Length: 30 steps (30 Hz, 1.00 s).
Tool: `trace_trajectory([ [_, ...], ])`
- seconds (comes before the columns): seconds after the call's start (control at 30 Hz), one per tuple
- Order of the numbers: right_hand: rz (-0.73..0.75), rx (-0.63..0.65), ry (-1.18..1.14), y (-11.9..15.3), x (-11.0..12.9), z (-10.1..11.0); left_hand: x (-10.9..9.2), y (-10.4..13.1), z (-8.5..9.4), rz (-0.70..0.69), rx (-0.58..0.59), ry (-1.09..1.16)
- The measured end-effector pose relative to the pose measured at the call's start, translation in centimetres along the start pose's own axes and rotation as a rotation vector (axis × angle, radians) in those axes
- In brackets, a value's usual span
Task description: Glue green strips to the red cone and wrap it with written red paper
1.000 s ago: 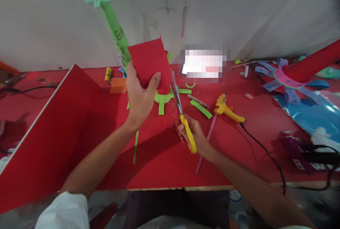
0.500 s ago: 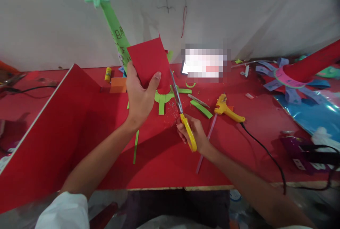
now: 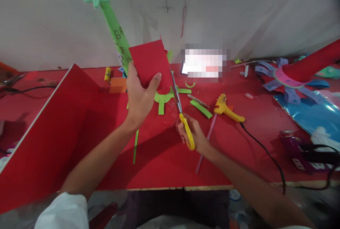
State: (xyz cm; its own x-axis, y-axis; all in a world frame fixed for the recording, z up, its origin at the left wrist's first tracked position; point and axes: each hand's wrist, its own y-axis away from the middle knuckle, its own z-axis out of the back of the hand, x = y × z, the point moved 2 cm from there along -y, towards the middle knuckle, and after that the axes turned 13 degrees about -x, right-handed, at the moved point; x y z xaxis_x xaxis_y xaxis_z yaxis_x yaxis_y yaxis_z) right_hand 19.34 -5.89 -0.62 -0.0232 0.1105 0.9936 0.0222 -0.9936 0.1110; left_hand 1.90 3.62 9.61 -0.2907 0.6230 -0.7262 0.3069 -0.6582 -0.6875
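A red piece of card point(image 3: 148, 61) is raised above the table, pinched by my left hand point(image 3: 142, 92) with the thumb across its front near the lower edge. My right hand point(image 3: 193, 131) grips the yellow handles of a pair of scissors point(image 3: 187, 130). The metal blades point up and away, lying along the card's right edge, and look nearly closed. Whether card sits between the blades I cannot tell. Beneath the card, a green paper piece with strips point(image 3: 161, 105) rests on the table, partly hidden by the card and my left hand.
A yellow glue gun point(image 3: 228, 110) with a cord lies to the right, near a green strip point(image 3: 201, 109). A red board point(image 3: 50, 130) leans at the left. Behind stand a green paper tower point(image 3: 114, 27), a glue stick point(image 3: 107, 74) and a lit, blurred screen point(image 3: 203, 62).
The scissors and my right hand have shifted very slightly left, and the handles look a little closer together. The card has moved marginally to the right in my left hand.
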Motion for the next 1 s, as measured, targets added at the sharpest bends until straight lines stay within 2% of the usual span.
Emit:
trace_trajectory([
  [0.3,0.064,-0.043,-0.011,-0.1,0.5,0.1,-1.0,0.5,-0.5,0.035,0.084,0.018],
  [0.53,0.003,-0.032,-0.109,0.2,1.3,0.2,-0.5,0.9,-0.4,0.021,0.119,-0.013],
  [0.7,-0.05,-0.063,-0.082,0.1,1.3,0.3,-0.3,1.0,-0.5,0.038,0.133,0.001],
  [0.83,-0.038,-0.101,-0.045,0.0,1.3,0.5,-0.3,1.0,-0.5,0.052,0.122,0.014],
  [1.0,-0.018,-0.045,-0.105,0.0,1.2,0.1,-0.7,1.0,-0.6,0.06,0.139,0.022],
])
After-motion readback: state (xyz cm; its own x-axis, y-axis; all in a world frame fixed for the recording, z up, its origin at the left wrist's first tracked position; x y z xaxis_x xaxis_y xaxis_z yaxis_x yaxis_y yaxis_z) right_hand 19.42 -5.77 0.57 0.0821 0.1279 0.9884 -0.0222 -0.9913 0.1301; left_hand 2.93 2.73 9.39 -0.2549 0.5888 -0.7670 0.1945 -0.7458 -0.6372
